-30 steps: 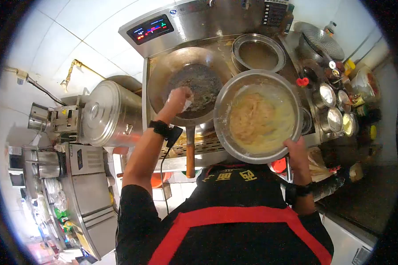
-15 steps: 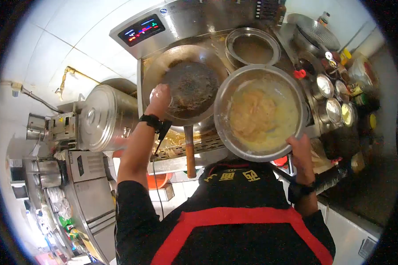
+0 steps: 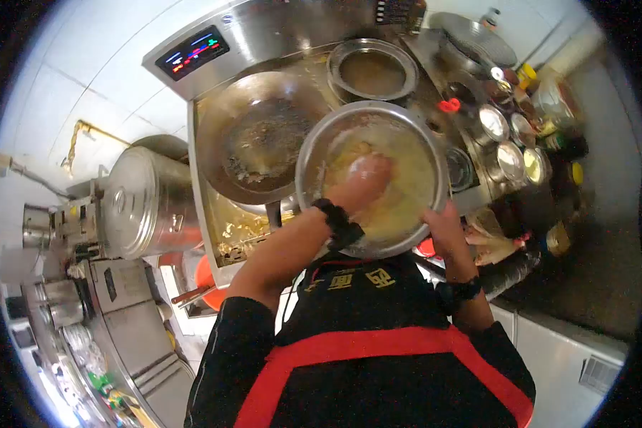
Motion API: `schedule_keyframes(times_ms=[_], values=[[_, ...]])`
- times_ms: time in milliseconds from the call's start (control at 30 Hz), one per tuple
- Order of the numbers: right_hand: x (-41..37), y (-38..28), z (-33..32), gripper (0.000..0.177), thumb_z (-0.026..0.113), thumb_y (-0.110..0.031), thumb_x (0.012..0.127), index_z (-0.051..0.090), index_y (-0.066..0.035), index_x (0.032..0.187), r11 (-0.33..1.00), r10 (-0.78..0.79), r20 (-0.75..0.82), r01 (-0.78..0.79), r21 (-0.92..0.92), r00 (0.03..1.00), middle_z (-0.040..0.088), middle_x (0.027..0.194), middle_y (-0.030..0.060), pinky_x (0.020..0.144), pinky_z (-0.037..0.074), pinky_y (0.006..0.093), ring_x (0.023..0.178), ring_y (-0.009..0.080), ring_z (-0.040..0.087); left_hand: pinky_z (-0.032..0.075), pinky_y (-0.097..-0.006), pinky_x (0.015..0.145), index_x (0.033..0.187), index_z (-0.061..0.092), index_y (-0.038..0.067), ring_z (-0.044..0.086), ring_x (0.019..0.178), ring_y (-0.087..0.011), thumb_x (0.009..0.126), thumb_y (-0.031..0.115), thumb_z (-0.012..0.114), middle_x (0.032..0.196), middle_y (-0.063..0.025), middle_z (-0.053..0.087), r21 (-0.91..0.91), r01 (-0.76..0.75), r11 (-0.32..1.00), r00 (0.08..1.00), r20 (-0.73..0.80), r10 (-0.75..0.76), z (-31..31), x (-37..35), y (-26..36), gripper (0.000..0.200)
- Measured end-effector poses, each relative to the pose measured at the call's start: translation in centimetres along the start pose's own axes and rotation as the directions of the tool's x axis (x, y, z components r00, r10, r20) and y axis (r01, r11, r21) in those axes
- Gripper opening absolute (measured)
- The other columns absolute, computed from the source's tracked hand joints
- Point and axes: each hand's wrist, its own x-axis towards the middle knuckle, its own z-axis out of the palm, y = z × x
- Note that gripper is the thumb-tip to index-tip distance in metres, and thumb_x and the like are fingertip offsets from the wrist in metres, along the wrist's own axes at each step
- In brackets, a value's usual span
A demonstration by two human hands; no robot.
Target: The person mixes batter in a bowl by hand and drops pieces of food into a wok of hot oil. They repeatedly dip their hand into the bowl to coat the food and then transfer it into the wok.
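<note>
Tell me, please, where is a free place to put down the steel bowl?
The dark counter, right of the right hand holding the steel bowl, looks bare. The seasoning tins behind it are crowded; the wok fills the left.

The person wears black sleeves [image 3: 221, 349], a red-strapped black apron [image 3: 378, 389] and black wristbands [image 3: 335, 221].

A single camera sits on the person's head and looks steeply down and a little forward through a wide fisheye lens, its edges curved and dark. Nearest, at the bottom, is the black apron with red straps [image 3: 378, 342]. Just beyond, within arm's reach, the round steel mixing bowl [image 3: 375, 107] fills the centre. The dark round wok [image 3: 264, 135] lies up-left on the stainless steel cooking surface [image 3: 208, 207].
</note>
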Motion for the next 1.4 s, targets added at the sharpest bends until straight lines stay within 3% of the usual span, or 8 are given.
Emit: schedule_keyframes(times_ms=[67, 133, 233, 633, 767, 867, 1133, 1400], values=[[-1.8, -2.7, 0.5, 0.038, 0.057, -0.01, 0.073, 0.055, 0.003, 0.109, 0.994, 0.065, 0.005, -0.065, 0.092, 0.998, 0.062, 0.094, 0.0099, 0.068, 0.051, 0.0332, 0.079, 0.0196, 0.061, 0.05, -0.0461, 0.064, 0.078, 0.061, 0.001, 0.061, 0.071, -0.0356, 0.073, 0.014, 0.063, 0.073, -0.017, 0.06, 0.135, -0.101, 0.986, 0.992, -0.063, 0.11, 1.5, -0.9, 0.0, 0.013], [-2.6, -3.9, 0.5, 0.04, 0.058, -0.012, 0.072, 0.053, 0.002, 0.11, 0.975, 0.1, 0.073, -0.113, 0.19, 0.992, 0.061, 0.093, 0.0104, 0.071, 0.049, 0.0356, 0.081, 0.0214, 0.059, 0.049, -0.0487, 0.062, 0.077, 0.061, 0.002, 0.06, 0.068, -0.0383, 0.073, 0.014, 0.062, 0.07, -0.0176, 0.059, -0.101, -0.28, 0.955, 0.932, -0.269, 0.244, 2.3, -1.5, 0.0, 0.012], [-2.8, -3.8, 0.4, 0.042, 0.058, -0.012, 0.072, 0.053, 0.002, 0.111, 0.982, -0.029, 0.07, 0.015, 0.187, 0.997, 0.062, 0.096, 0.0114, 0.073, 0.049, 0.0353, 0.084, 0.0218, 0.06, 0.049, -0.0486, 0.066, 0.077, 0.061, 0.002, 0.06, 0.074, -0.0395, 0.073, 0.011, 0.06, 0.073, -0.0193, 0.06, -0.114, -0.03, 0.993, 0.998, 0.048, 0.036, 0.9, -1.6, 1.3, 0.01], [-0.6, -1.4, -1.5, 0.041, 0.06, -0.012, 0.071, 0.053, 0.002, 0.109, 0.994, 0.03, -0.083, -0.02, 0.112, 0.996, 0.061, 0.093, 0.012, 0.067, 0.05, 0.0356, 0.079, 0.0228, 0.061, 0.048, -0.0454, 0.065, 0.083, 0.06, 0.005, 0.061, 0.075, -0.0387, 0.076, 0.019, 0.065, 0.08, -0.0179, 0.062, -0.317, 0.191, 0.929, 0.97, -0.087, -0.228, -9.1, -1.7, -2.6, 0.015], [0.4, 0.9, -3.6, 0.041, 0.063, -0.015, 0.071, 0.054, 0.003, 0.107, 0.981, 0.022, -0.207, -0.062, -0.186, 0.978, 0.063, 0.092, 0.014, 0.073, 0.05, 0.0383, 0.08, 0.0263, 0.061, 0.047, -0.0435, 0.063, 0.081, 0.06, 0.006, 0.06, 0.071, -0.0379, 0.077, 0.022, 0.065, 0.076, -0.0177, 0.061, -0.23, 0.324, 0.918, 0.933, -0.081, -0.35, -12.9, -6.1, -7.3, 0.017], [-0.8, -1.7, -2.7, 0.04, 0.062, -0.014, 0.071, 0.054, 0.004, 0.106, 0.99, 0.074, -0.17, -0.094, -0.107, 0.983, 0.064, 0.095, 0.0147, 0.075, 0.051, 0.0372, 0.082, 0.0269, 0.062, 0.047, -0.0446, 0.065, 0.083, 0.061, 0.005, 0.06, 0.072, -0.0378, 0.075, 0.02, 0.065, 0.077, -0.018, 0.061, -0.096, 0.222, 0.97, 0.961, -0.146, -0.235, -10.8, -10.4, -13.7, 0.017], [-1.7, -2.7, -2.0, 0.041, 0.058, -0.01, 0.071, 0.054, 0.005, 0.11, 0.995, -0.024, -0.088, 0.032, 0.098, 0.996, 0.062, 0.095, 0.0126, 0.074, 0.05, 0.0351, 0.082, 0.0235, 0.062, 0.054, -0.0441, 0.07, 0.078, 0.065, 0.003, 0.065, 0.078, -0.0381, 0.076, 0.006, 0.058, 0.077, -0.02, 0.064, 0.405, 0.511, 0.759, 0.83, 0.0, -0.558, -9.2, -17.0, -22.6, 0.008], [-2.9, -4.7, -0.4, 0.036, 0.058, -0.008, 0.071, 0.055, 0.005, 0.105, 0.979, 0.0, -0.155, 0.032, 0.203, 0.988, 0.061, 0.092, 0.0101, 0.069, 0.051, 0.0329, 0.078, 0.0207, 0.061, 0.05, -0.0491, 0.07, 0.077, 0.061, 0.002, 0.062, 0.08, -0.0396, 0.077, 0.011, 0.061, 0.082, -0.0222, 0.063, 0.467, 0.499, 0.73, 0.859, -0.153, -0.489, -14.7, -14.3, -21.8, 0.009]])
